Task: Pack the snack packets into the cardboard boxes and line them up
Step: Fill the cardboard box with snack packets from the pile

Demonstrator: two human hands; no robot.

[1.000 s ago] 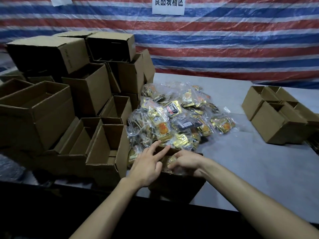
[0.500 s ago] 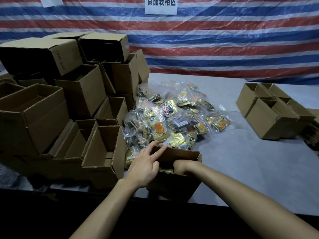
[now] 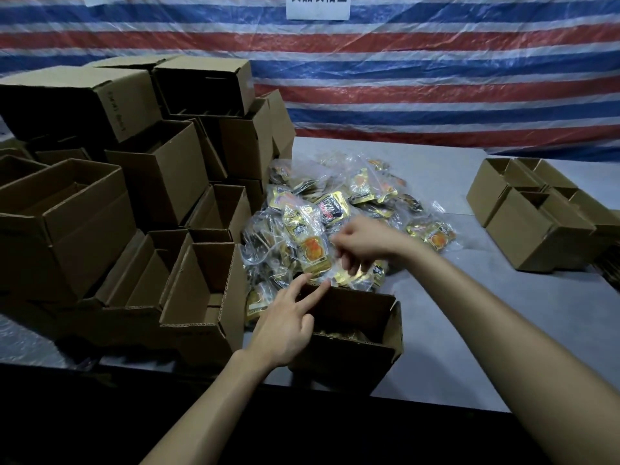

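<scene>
Cardboard, brown and corrugated: one open box point(image 3: 345, 364) at the near edge of the grey table point(image 3: 486, 323), flaps up, with a few gold wrappers visible low inside it. Snack packets point(image 3: 339, 203), gold and orange in clear film, are heaped loose just beyond the box's far rim, at the centre of the table. Stack of empty boxes point(image 3: 141, 182): piled unevenly on the left, several tipped on their sides. Group of boxes point(image 3: 533, 229): far right, set close together, tops open, contents not visible. Left hand point(image 3: 285, 330): open, index and middle fingers straight and laid at the box's far left corner, holding nothing, apparently steadying it. Right hand point(image 3: 364, 243): over the near edge of the heap, fingers curled downward among the wrappers; blur hides whether they have closed on a packet, so this cannot be told. Backdrop: striped tarpaulin point(image 3: 419, 82) in red, white and blue, with a paper sign point(image 3: 317, 8) at the top. Step in hand, by judgement: filling the near box, with the right hand fetching a packet from the heap. The next move calls for a firm pinch on one slippery wrapper without dragging its neighbours, a short carry back over the rim, and a flat drop. The box looks far from full and is not yet lined up with the group at right.
</scene>
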